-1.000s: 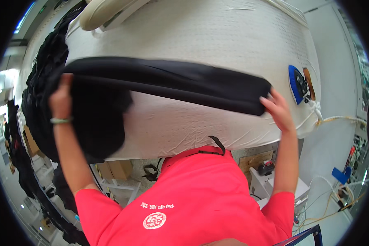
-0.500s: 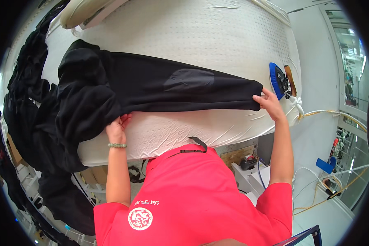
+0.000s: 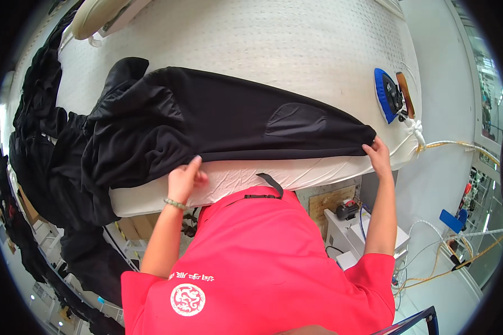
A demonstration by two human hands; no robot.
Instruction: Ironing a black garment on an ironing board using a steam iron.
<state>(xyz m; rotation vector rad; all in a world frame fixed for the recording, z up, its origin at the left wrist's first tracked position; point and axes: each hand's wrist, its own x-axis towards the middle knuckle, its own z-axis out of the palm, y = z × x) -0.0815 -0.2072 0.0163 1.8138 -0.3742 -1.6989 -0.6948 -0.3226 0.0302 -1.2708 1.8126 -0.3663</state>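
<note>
A black garment point(image 3: 229, 120) lies on a white padded ironing table point(image 3: 274, 50). One long, tapering part, a sleeve or a leg, stretches to the right and carries a smoother dark patch. The rest is bunched in folds at the left. My right hand point(image 3: 379, 157) pinches the narrow hem end at the far right. At the near edge of the cloth, my left hand point(image 3: 184, 180) has its fingers apart, one fingertip touching or just beside the edge. A beaded bracelet point(image 3: 175, 203) circles my left wrist.
An iron point(image 3: 387, 95) with a blue rim and brown handle stands by the table's right end, next to a knotted white cloth point(image 3: 414, 127) and a hose. More black garments point(image 3: 36, 139) hang along the left. A padded arm point(image 3: 98, 17) overhangs the far left.
My left hand has let go of the near edge and moved right along it. The garment has shifted right and its long part spreads wider. My right hand still pinches the hem end.
</note>
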